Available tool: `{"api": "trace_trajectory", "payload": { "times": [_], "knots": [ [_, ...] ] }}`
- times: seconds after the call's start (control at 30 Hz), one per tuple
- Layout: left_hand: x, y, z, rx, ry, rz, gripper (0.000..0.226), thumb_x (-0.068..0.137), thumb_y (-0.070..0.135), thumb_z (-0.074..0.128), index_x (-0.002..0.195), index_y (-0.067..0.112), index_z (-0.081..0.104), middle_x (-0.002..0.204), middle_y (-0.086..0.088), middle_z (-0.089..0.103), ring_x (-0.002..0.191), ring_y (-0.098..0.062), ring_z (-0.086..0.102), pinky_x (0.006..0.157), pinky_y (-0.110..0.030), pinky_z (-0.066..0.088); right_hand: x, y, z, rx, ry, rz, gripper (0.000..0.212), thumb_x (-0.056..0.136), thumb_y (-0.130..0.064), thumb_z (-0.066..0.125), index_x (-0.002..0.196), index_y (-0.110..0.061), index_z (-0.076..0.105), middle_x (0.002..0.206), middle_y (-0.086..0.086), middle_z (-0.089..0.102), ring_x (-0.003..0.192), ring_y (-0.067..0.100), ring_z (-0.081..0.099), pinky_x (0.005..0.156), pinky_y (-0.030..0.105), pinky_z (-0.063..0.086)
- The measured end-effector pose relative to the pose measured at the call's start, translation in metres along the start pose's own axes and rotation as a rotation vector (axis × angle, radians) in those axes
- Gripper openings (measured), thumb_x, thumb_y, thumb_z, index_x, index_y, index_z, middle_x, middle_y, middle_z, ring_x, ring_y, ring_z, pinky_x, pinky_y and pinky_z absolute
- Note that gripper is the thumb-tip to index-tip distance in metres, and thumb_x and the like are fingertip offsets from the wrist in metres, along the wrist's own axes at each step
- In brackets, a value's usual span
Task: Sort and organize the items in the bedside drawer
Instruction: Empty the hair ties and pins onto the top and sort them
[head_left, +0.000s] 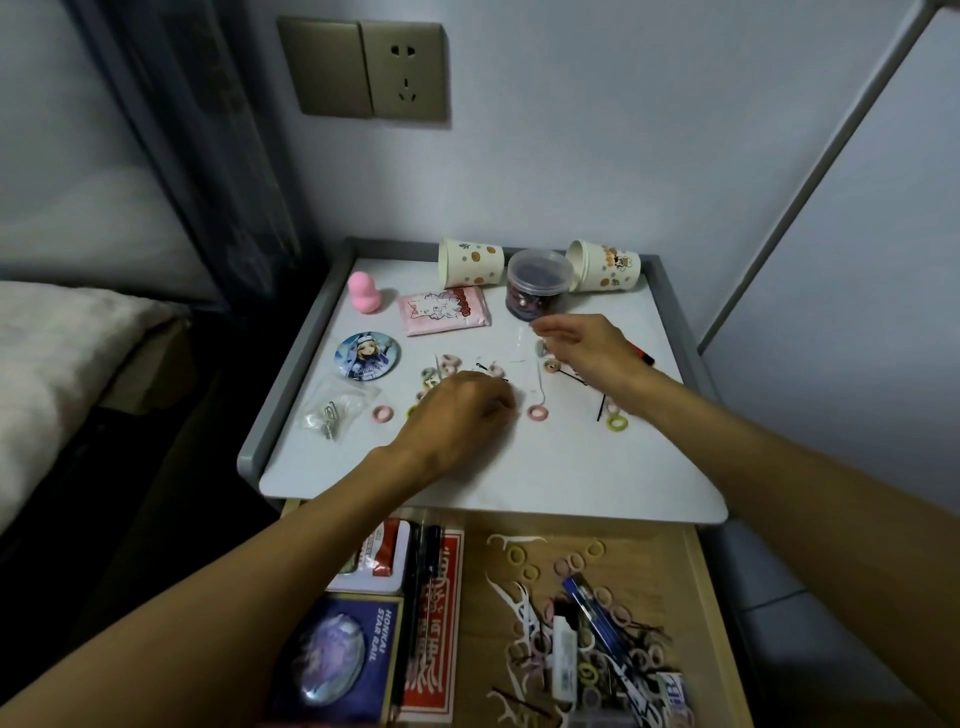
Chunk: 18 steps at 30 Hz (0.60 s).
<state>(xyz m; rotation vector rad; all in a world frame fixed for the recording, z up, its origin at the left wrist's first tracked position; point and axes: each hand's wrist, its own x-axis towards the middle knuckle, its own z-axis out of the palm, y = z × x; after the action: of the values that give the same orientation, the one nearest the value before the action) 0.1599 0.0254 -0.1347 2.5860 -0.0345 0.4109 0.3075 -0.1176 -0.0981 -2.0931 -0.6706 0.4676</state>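
A: Where's everything?
B: Most of it is on your counter (519, 467). The open drawer (698, 571), nearest you, has a red box (434, 623) on the left and floss picks (511, 597) on the right.
A: Grips?
B: Your left grip (462, 410) curls down over the hair ties (536, 413) mid-counter. Can't tell if it's pinching one. Your right grip (582, 348) is further right with fingers stretched loose, just near the jar (537, 283).

- Your left grip (462, 410) sits knuckles-up, fingers curled down with their tips hidden, bare forearm reaching in from the lower left
- Your right grip (582, 348) lies palm-down further ahead, fingers stretched leftward, thumb beneath them, bare forearm entering from the right
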Motion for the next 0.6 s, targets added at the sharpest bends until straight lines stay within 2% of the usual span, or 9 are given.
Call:
{"api": "trace_trajectory", "payload": {
  "times": [0.13, 0.27, 0.3, 0.37, 0.47, 0.53, 0.6],
  "knots": [
    [-0.006, 0.011, -0.005, 0.005, 0.017, 0.019, 0.013, 0.093, 0.012, 0.061, 0.102, 0.01, 0.071, 0.106, -0.008, 0.07, 0.096, -0.021, 0.064, 0.085, -0.035, 0.054, -0.031, 0.002, -0.018, -0.229, 0.07, -0.111, 0.032, 0.099, -0.009, 0.05, 0.118, -0.024, 0.07, 0.125, -0.005, 0.066, 0.117, 0.011, 0.057, 0.096, 0.022, 0.043],
    [-0.022, 0.031, -0.01, 0.063, 0.091, 0.03, 0.018, 0.09, 0.01, 0.065, 0.107, 0.012, 0.071, 0.11, -0.007, 0.071, 0.104, -0.024, 0.061, 0.09, -0.042, 0.05, -0.084, -0.003, -0.026, -0.285, 0.068, -0.177, 0.026, 0.098, -0.009, 0.055, 0.113, -0.022, 0.071, 0.115, -0.012, 0.065, 0.107, 0.002, 0.057, 0.081, 0.004, 0.04],
    [-0.029, 0.038, -0.01, 0.078, 0.119, 0.039, 0.018, 0.09, 0.009, 0.065, 0.107, 0.012, 0.07, 0.108, -0.006, 0.071, 0.102, -0.024, 0.06, 0.088, -0.041, 0.05, -0.098, -0.002, -0.026, -0.284, 0.046, -0.18, 0.025, 0.097, -0.008, 0.057, 0.112, -0.021, 0.071, 0.112, -0.013, 0.065, 0.103, -0.001, 0.057, 0.079, 0.002, 0.039],
    [-0.049, 0.053, -0.011, 0.06, 0.104, 0.066, 0.018, 0.09, 0.009, 0.063, 0.107, 0.013, 0.069, 0.103, -0.004, 0.069, 0.094, -0.02, 0.06, 0.078, -0.031, 0.048, -0.128, 0.002, -0.02, -0.269, -0.044, -0.161, 0.023, 0.094, -0.008, 0.06, 0.109, -0.022, 0.071, 0.103, -0.011, 0.068, 0.093, -0.003, 0.06, 0.079, 0.008, 0.045],
    [-0.089, 0.068, 0.003, 0.09, -0.126, 0.121, 0.027, 0.088, 0.013, 0.066, 0.115, 0.019, 0.065, 0.105, 0.001, 0.067, 0.086, -0.015, 0.062, 0.069, -0.023, 0.043, -0.171, 0.029, -0.002, -0.432, -0.254, -0.094, 0.02, 0.091, -0.012, 0.065, 0.107, -0.023, 0.071, 0.096, -0.011, 0.068, 0.085, -0.003, 0.061, 0.08, 0.017, 0.051],
    [-0.11, 0.068, 0.019, 0.25, -0.316, 0.138, 0.043, 0.085, 0.02, 0.068, 0.127, 0.021, 0.057, 0.117, -0.002, 0.064, 0.098, -0.024, 0.064, 0.069, -0.031, 0.046, -0.193, 0.052, 0.015, -0.644, -0.383, -0.034, 0.024, 0.09, -0.016, 0.066, 0.113, -0.02, 0.068, 0.099, -0.003, 0.069, 0.09, 0.01, 0.065, 0.083, 0.03, 0.054],
    [-0.12, 0.063, 0.036, 0.386, -0.482, 0.081, 0.061, 0.088, 0.031, 0.065, 0.143, 0.021, 0.042, 0.132, -0.007, 0.054, 0.109, -0.031, 0.061, 0.073, -0.038, 0.048, -0.208, 0.069, 0.031, -0.856, -0.44, 0.006, 0.036, 0.089, -0.022, 0.064, 0.124, -0.018, 0.058, 0.113, 0.007, 0.065, 0.102, 0.025, 0.064, 0.084, 0.037, 0.054]
  ]
}}
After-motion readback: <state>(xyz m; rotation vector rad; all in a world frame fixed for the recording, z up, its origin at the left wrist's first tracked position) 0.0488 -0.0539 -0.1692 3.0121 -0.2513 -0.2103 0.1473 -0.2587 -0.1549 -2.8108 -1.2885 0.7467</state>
